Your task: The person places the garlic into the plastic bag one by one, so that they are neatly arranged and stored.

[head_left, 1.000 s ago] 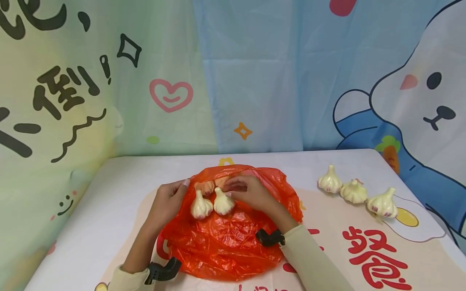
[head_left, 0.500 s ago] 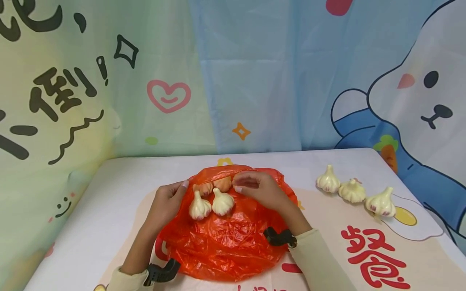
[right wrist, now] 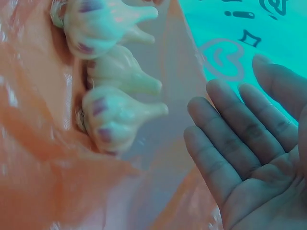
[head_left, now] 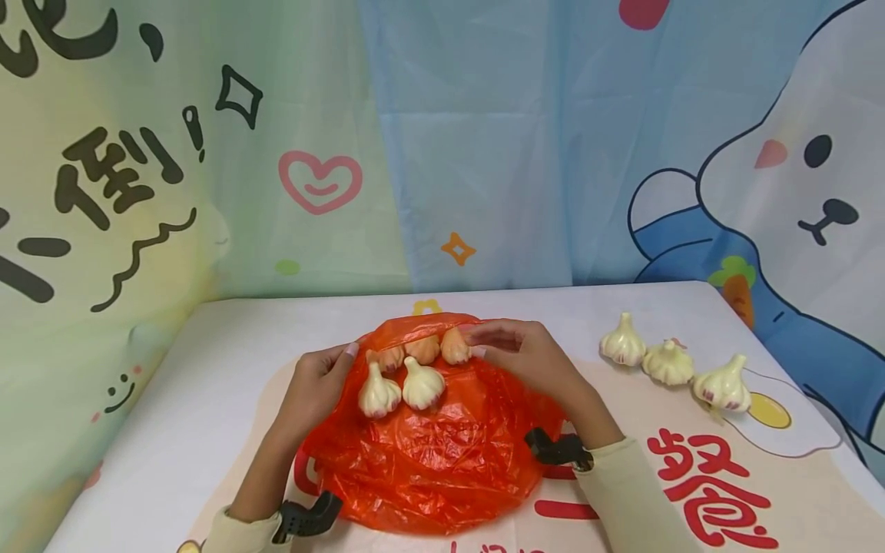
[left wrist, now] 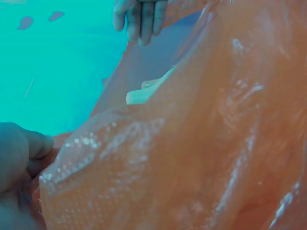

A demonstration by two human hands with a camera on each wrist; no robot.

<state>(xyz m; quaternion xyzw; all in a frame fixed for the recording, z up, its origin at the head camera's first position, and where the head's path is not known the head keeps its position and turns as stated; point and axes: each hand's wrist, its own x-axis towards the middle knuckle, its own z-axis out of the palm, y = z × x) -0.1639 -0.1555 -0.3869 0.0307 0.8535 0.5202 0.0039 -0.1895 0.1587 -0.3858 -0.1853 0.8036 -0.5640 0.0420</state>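
An orange-red plastic bag (head_left: 442, 461) lies spread on the table. Its far edge is pinched at the left by my left hand (head_left: 325, 384), thumb on top; the left wrist view shows those fingers on the film too. Two pale garlic bulbs, a left one (head_left: 379, 393) and a right one (head_left: 423, 384), rest side by side on the bag. Behind them are three orange-tinted bulbs, the rightmost garlic bulb (head_left: 455, 346) beside my right hand (head_left: 528, 357). That hand holds nothing; in the right wrist view its fingers are nearly straight, apart from the garlic (right wrist: 120, 120).
Three more garlic bulbs sit in a row at the table's right: one farther back (head_left: 624, 342), a middle one (head_left: 668, 363) and a nearer one (head_left: 723, 385). A printed cloth backdrop (head_left: 484, 169) hangs behind the table's far edge.
My right hand has moved right, away from the pale bulbs, uncovering tinted bulbs behind them. My left hand keeps its grip on the bag. The head view has shifted slightly.
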